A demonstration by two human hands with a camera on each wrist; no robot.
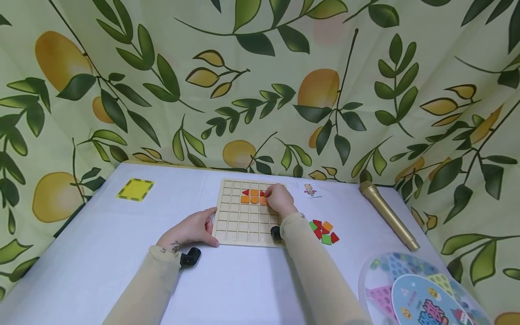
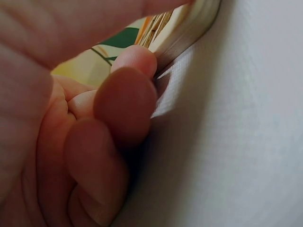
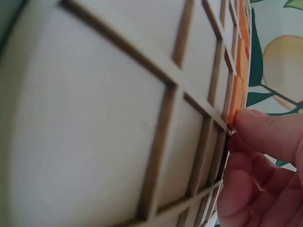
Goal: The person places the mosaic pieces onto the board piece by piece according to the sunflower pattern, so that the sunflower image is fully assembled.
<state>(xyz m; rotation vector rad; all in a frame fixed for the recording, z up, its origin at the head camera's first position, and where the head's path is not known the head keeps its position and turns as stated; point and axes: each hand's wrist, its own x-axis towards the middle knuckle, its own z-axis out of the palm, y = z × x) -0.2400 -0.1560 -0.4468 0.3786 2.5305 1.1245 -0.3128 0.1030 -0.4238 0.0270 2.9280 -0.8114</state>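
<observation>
A pale wooden grid board (image 1: 243, 225) lies on the white table. My left hand (image 1: 194, 228) touches its left edge with thumb and forefinger apart; in the left wrist view the other fingers (image 2: 97, 156) bend beside the edge. Over the board's upper right, my right hand (image 1: 280, 200) pinches a red triangle tile (image 1: 262, 193) at its fingertips, mostly hidden by them. Beside it sit an orange square (image 1: 254, 192) and another red triangle (image 1: 245, 192). Below them is a row of orange tiles (image 1: 245, 199). In the right wrist view the thumb (image 3: 270, 130) meets an orange tile (image 3: 235, 97).
Loose red, green and orange tiles (image 1: 326, 239) lie right of the board. A picture card (image 1: 309, 189) is behind them. Further right are a gold microphone-shaped stick (image 1: 390, 216) and a clear round box (image 1: 422, 293). A yellow square (image 1: 136, 189) lies at far left.
</observation>
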